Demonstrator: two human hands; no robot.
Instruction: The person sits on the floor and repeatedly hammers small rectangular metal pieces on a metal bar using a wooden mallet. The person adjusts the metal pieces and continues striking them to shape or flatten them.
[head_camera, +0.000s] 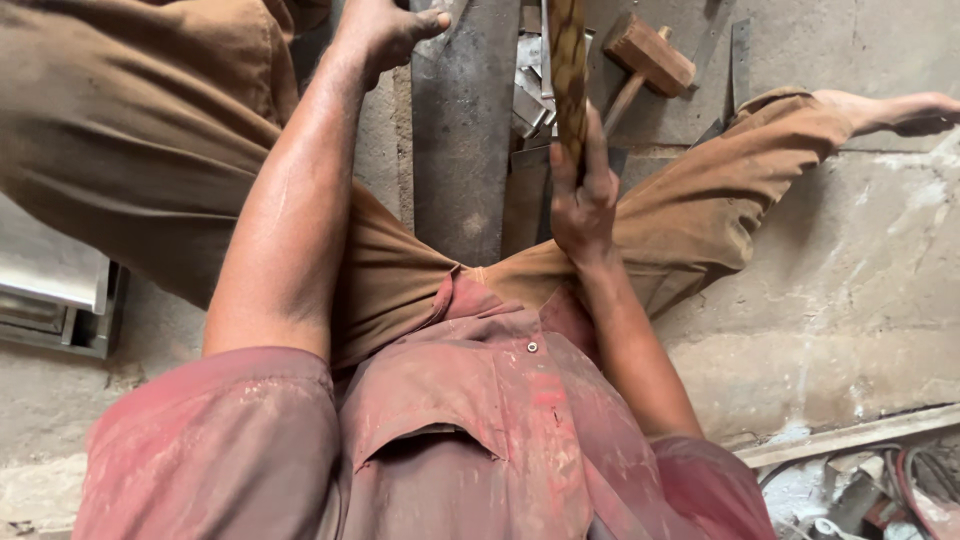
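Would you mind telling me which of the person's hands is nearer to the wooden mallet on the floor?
The right hand, gripping a wooden handle, is just below-left of the wooden mallet. The left hand rests on a metal sheet, farther left.

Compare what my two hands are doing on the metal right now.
The right hand is closed around a striped, rope-like handle that rises upright, while the left hand lies with its thumb out on the edge of a long dark metal sheet. The right hand sits nearer the body; the left reaches further forward. Both are bare and work between the spread legs.
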